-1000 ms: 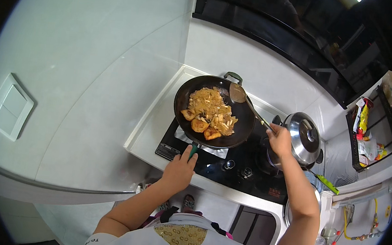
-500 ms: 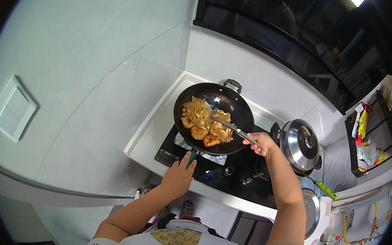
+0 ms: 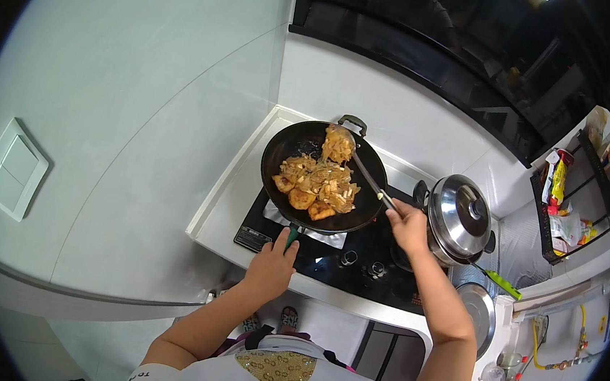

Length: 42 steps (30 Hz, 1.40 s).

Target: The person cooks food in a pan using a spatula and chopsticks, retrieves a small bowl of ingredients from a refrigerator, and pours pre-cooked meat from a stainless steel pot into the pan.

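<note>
A black wok (image 3: 372, 189) sits on the left burner of the glass-topped gas stove (image 3: 327, 265). Inside lie browned noodle-like strands with pale bits (image 3: 320, 181) and several golden fried pieces (image 3: 301, 200) along the near left side. My left hand (image 3: 271, 267) is closed around the wok's green handle (image 3: 292, 237). With my right hand (image 3: 409, 229) I grip the long metal handle of a spatula or ladle (image 3: 368, 176). Its head is mostly hidden under a heaped portion of the strands (image 3: 338, 144) near the wok's far rim.
A lidded steel pot (image 3: 460, 218) stands on the right burner, with a bright green handle (image 3: 503, 284) beside it. Farther right are a round metal lid (image 3: 477, 316) and a black wall rack (image 3: 572, 207) holding packets. A white wall (image 3: 159, 120) rises close on the left.
My right hand has turned the utensil, bringing its head from the middle of the wok to the far rim with a heap of strands on it. My left hand stays on the handle.
</note>
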Motion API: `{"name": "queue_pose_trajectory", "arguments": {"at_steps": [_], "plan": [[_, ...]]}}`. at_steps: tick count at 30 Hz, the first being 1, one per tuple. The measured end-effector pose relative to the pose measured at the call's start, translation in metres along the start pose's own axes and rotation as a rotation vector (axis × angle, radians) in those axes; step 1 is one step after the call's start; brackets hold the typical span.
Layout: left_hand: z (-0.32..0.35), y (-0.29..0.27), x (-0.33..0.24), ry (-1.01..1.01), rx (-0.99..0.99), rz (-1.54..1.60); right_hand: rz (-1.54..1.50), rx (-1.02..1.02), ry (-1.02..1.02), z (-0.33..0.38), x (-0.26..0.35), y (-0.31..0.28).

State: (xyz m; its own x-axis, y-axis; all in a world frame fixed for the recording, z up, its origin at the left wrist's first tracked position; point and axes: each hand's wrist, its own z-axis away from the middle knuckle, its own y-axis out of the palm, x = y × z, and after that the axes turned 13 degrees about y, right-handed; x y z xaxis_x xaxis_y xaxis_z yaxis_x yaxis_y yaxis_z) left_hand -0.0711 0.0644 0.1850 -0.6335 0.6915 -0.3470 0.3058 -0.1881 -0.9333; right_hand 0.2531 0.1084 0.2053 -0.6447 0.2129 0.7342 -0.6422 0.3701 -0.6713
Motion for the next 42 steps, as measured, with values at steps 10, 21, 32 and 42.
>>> {"name": "queue_pose_trajectory", "arguments": {"at_steps": [10, 21, 32, 42], "plan": [[0.003, 0.002, 0.003, 0.016, -0.048, 0.036, 0.281, -0.027, -0.166, 0.037, 0.041, 0.005], [0.004, 0.006, 0.006, 0.074, -0.07, -0.045, 0.281, 0.131, 0.03, 0.045, 0.05, 0.023], [0.002, 0.003, 0.003, 0.06, -0.046, -0.048, 0.262, 0.135, -0.053, 0.049, 0.054, 0.014], [0.002, 0.0, 0.002, 0.011, 0.007, 0.019, 0.205, 0.131, -0.067, 0.057, 0.061, -0.009]]}}
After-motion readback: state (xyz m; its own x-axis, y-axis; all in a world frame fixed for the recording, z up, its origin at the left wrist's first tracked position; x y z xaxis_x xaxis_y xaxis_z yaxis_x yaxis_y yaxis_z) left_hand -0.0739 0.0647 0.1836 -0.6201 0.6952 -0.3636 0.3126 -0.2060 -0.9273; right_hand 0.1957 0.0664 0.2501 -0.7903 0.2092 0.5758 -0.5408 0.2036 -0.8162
